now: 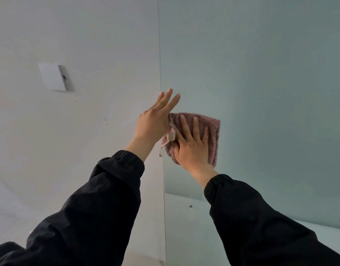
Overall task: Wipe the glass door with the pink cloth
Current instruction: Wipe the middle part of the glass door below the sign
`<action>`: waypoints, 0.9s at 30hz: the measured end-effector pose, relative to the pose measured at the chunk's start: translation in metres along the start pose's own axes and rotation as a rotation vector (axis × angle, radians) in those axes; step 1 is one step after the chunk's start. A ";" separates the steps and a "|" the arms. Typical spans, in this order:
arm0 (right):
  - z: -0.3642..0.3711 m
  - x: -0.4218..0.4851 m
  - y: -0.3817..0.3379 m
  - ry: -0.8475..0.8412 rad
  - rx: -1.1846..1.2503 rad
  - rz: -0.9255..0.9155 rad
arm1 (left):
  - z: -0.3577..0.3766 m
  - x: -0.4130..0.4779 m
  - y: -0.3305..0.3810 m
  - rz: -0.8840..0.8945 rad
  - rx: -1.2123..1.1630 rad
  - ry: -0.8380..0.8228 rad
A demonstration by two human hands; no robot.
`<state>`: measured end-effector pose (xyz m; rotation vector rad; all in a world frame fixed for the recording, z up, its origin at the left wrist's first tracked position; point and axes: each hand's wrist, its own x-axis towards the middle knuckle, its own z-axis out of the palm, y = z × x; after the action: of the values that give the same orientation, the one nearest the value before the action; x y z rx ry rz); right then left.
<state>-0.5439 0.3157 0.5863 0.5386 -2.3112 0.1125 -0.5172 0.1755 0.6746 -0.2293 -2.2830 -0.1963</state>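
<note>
The greenish glass door (261, 83) fills the right half of the head view, and its left edge runs down the middle. A folded pink cloth (213, 127) is pressed flat against the glass near that edge. My right hand (194, 146) lies spread on the cloth, palm against it, fingers pointing up. My left hand (155, 120) is at the glass edge just left of the cloth, fingers straight and apart; its palm side touches the cloth's left border. A pale tag (170, 136) hangs from the cloth between my hands.
A white wall (79, 131) takes up the left half, with a white square plate (54, 76) mounted on it at upper left. Behind the lower glass a white surface with a small dark dot (190, 206) shows. Both my arms wear black sleeves.
</note>
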 end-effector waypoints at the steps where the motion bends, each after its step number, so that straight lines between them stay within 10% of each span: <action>1: -0.003 -0.003 0.005 0.014 -0.005 0.003 | 0.001 -0.002 0.007 -0.038 -0.002 -0.003; 19: -0.032 -0.080 0.178 0.144 -0.131 0.008 | 0.040 -0.017 0.082 -0.146 -0.051 -0.145; 27: -0.026 -0.073 0.140 0.032 0.022 0.218 | 0.036 -0.016 0.085 -0.162 -0.045 -0.180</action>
<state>-0.5387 0.4743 0.5654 0.2919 -2.3335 0.2488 -0.5137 0.2638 0.6443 -0.0874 -2.4795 -0.3231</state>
